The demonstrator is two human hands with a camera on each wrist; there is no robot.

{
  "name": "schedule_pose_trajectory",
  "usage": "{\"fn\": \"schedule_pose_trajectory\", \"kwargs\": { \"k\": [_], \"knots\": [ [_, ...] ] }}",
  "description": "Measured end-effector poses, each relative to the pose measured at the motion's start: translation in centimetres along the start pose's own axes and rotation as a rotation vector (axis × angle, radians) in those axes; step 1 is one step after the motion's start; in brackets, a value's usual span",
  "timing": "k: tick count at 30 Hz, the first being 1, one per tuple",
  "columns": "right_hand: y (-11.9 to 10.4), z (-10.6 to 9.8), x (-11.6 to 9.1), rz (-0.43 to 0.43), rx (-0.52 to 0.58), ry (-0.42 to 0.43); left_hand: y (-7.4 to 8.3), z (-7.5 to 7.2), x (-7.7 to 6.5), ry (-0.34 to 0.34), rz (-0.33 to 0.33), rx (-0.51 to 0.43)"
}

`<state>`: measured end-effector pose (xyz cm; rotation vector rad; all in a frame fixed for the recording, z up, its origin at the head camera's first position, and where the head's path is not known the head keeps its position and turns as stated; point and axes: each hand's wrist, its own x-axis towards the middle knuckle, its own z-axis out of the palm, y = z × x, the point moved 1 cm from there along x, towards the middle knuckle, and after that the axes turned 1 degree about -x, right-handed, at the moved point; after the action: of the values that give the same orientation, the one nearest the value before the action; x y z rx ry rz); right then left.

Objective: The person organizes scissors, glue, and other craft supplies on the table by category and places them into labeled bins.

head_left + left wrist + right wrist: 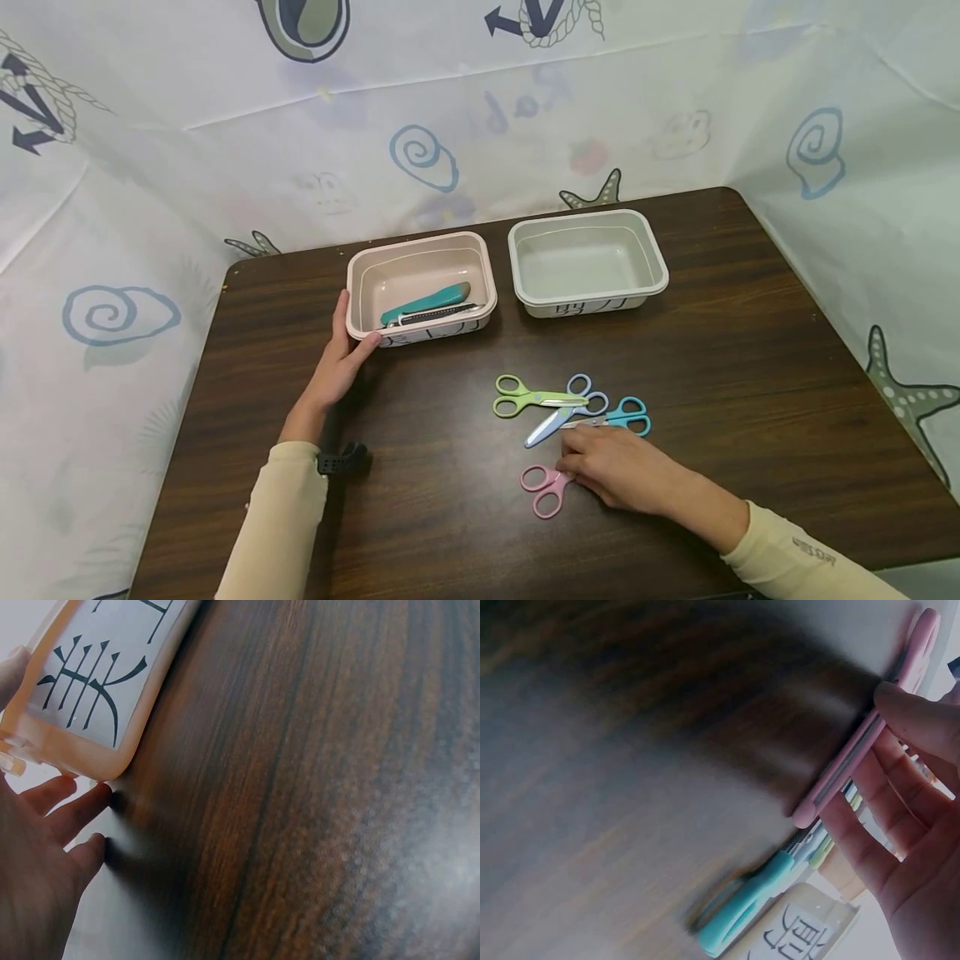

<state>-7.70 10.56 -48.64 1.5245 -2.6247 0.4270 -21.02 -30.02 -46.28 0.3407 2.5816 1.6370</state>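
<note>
My left hand (pixel 335 367) holds the front left corner of a pink plastic bin (pixel 423 242), thumb at the front rim and fingers along the left side. A teal-handled utility knife (pixel 427 303) and a black-and-silver utility knife (pixel 438 314) lie inside. My right hand (pixel 618 467) pinches pink scissors (pixel 551 492) at the blade end, between thumb and fingers in the right wrist view. Just beyond the knuckles lie blue-handled scissors (pixel 628 416), light blue scissors (pixel 558 421) and green scissors (pixel 517 396), overlapping one another.
A pale grey-green bin (pixel 588 258) with a lettered label stands at the back, right of the pink one. Both are on a dark wooden table (pixel 420 500). Printed cloth (pixel 262 158) hangs behind and beside the table. A black band (pixel 343 460) is on the left wrist.
</note>
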Motion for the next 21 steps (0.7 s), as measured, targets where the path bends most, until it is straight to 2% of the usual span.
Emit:
{"fn": "schedule_pose_trajectory", "kwargs": {
  "k": [13, 21],
  "knots": [
    [-0.3, 0.2, 0.1, -0.029, -0.031, -0.001, 0.3, 0.0, -0.1, -0.001, 0.004, 0.013],
    [-0.4, -0.8, 0.8, -0.031, -0.040, -0.021, 0.1, 0.0, -0.1, 0.000, 0.012, 0.015]
  ]
}}
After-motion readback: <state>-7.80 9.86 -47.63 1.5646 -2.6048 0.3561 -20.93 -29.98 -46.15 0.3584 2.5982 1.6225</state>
